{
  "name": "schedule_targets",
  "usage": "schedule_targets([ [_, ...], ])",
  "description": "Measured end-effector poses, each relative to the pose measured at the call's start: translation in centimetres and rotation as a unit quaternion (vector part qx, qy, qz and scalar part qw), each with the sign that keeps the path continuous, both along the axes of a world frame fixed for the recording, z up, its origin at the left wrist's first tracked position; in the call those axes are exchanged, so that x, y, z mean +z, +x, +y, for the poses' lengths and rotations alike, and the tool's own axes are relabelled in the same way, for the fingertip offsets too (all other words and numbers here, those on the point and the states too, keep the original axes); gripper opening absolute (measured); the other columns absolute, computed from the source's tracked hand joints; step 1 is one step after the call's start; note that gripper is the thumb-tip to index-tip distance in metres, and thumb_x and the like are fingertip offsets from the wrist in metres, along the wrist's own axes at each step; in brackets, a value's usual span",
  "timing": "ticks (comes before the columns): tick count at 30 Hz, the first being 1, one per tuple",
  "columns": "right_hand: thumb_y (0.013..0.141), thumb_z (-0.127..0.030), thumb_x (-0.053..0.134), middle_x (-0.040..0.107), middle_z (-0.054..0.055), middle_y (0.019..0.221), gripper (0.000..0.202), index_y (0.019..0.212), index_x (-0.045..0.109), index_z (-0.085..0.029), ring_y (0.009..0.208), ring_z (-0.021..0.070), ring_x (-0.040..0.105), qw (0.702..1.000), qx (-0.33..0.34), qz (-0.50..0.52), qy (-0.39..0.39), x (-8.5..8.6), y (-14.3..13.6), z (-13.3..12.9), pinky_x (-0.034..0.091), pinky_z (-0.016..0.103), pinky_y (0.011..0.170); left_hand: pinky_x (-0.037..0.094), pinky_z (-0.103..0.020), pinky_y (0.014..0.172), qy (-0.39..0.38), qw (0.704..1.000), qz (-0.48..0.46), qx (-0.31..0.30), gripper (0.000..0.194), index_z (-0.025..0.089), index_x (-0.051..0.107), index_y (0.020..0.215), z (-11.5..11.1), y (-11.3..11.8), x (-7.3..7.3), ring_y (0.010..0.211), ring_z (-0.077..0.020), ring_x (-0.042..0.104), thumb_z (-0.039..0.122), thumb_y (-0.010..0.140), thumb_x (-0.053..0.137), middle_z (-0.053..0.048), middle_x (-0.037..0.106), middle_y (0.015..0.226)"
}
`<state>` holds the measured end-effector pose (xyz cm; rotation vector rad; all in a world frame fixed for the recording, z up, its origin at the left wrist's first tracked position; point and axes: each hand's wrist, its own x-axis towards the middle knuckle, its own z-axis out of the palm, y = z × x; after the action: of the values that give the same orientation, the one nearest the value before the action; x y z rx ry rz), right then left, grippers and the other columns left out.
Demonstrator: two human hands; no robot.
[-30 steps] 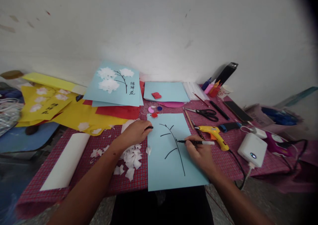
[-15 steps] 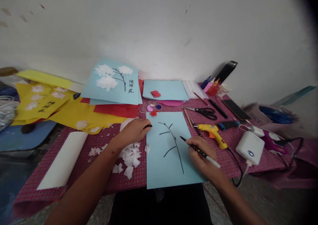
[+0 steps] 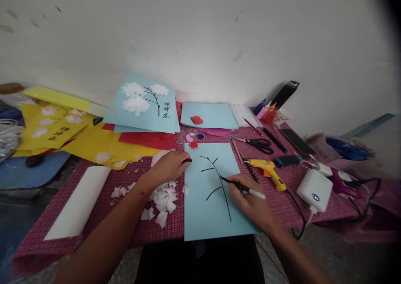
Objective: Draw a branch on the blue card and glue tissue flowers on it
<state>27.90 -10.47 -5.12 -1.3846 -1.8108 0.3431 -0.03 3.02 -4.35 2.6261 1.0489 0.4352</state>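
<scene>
In my right hand (image 3: 247,198) is a brush pen (image 3: 241,185), its dark tip at the black branch (image 3: 224,200) drawn on a light blue sheet of paper (image 3: 200,217). My left hand (image 3: 172,166) rests by the sheet's upper left edge, closed on a small black pen cap (image 3: 187,160). Below that hand lies a heap of torn white paper pieces (image 3: 164,198), with one piece (image 3: 186,189) on the sheet's left edge. A finished blue picture (image 3: 140,121) with white paper blossoms and black writing leans at the back left.
On the right lie scissors (image 3: 260,144), a yellow glue gun (image 3: 269,173) with its cord, and a white power bank (image 3: 315,188). Glue bottles (image 3: 269,113) stand near the wall. Rolled white paper (image 3: 79,200) and yellow sheets (image 3: 103,148) occupy the left.
My right hand has moved left, bringing the brush pen's tip from above the blue sheet to the drawn stem. My left hand stays in place with the cap.
</scene>
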Motion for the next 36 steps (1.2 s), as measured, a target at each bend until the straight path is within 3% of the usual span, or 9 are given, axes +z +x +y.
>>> schedule_targets([
  [3, 0.089, -0.017, 0.057, 0.071, 0.004, 0.095, 0.018, 0.104, 0.065, -0.022, 0.088, 0.0201, 0.067, 1.0, 0.021, -0.008, 0.002, 0.2, -0.2, 0.6, 0.053, 0.034, 0.079, 0.042, -0.033, 0.077, 0.003, 1.0, 0.001, 0.001, 0.015, 0.022, 0.061, 0.096, 0.0, -0.1, -0.1, 0.087, -0.0211, 0.063, 0.029, 0.098, 0.048, -0.003, 0.069, 0.092],
  [10, 0.091, -0.026, 0.058, 0.073, 0.004, 0.084, 0.013, 0.099, 0.068, -0.021, 0.074, 0.0195, 0.067, 0.998, -0.047, 0.002, -0.033, -1.3, -0.4, 0.6, 0.054, 0.033, 0.069, 0.042, -0.033, 0.077, 0.008, 1.0, 0.007, 0.007, 0.017, 0.022, 0.06, 0.094, 0.1, -0.1, -0.3, 0.085, -0.0209, 0.062, 0.031, 0.099, 0.046, -0.003, 0.068, 0.09],
  [19, 0.089, -0.026, 0.059, 0.074, 0.006, 0.092, 0.016, 0.099, 0.07, -0.021, 0.084, 0.0218, 0.069, 0.997, 0.003, 0.027, -0.065, 0.2, 0.1, 2.5, 0.055, 0.034, 0.074, 0.043, -0.034, 0.075, 0.006, 1.0, 0.007, 0.01, 0.018, 0.022, 0.06, 0.092, 0.0, -0.1, -0.2, 0.084, -0.0218, 0.062, 0.032, 0.099, 0.046, -0.004, 0.068, 0.089],
  [25, 0.092, -0.035, 0.057, 0.065, 0.002, 0.07, 0.018, 0.093, 0.067, -0.02, 0.06, 0.0176, 0.061, 0.984, -0.031, 0.144, -0.1, -1.1, 0.6, 2.5, 0.048, 0.028, 0.053, 0.042, -0.033, 0.077, -0.003, 1.0, 0.0, 0.007, 0.017, 0.022, 0.06, 0.092, 0.0, -0.2, -0.1, 0.085, -0.022, 0.062, 0.032, 0.099, 0.047, -0.004, 0.068, 0.089],
  [30, 0.092, -0.035, 0.059, 0.07, 0.004, 0.08, 0.019, 0.102, 0.067, -0.021, 0.072, 0.0194, 0.065, 0.983, -0.019, 0.135, -0.123, -1.4, 1.5, 1.6, 0.051, 0.03, 0.062, 0.043, -0.033, 0.077, -0.006, 1.0, -0.007, 0.005, 0.017, 0.022, 0.06, 0.095, 0.0, -0.2, -0.2, 0.087, -0.0222, 0.062, 0.032, 0.099, 0.047, -0.004, 0.069, 0.092],
  [36, 0.092, -0.034, 0.059, 0.07, 0.005, 0.083, 0.016, 0.097, 0.067, -0.021, 0.074, 0.0198, 0.066, 0.987, -0.017, 0.109, -0.113, -0.9, 1.2, 1.9, 0.052, 0.031, 0.063, 0.043, -0.034, 0.077, -0.007, 1.0, -0.008, 0.004, 0.016, 0.022, 0.06, 0.096, -0.1, -0.1, -0.1, 0.087, -0.022, 0.063, 0.031, 0.099, 0.046, -0.004, 0.069, 0.092],
])
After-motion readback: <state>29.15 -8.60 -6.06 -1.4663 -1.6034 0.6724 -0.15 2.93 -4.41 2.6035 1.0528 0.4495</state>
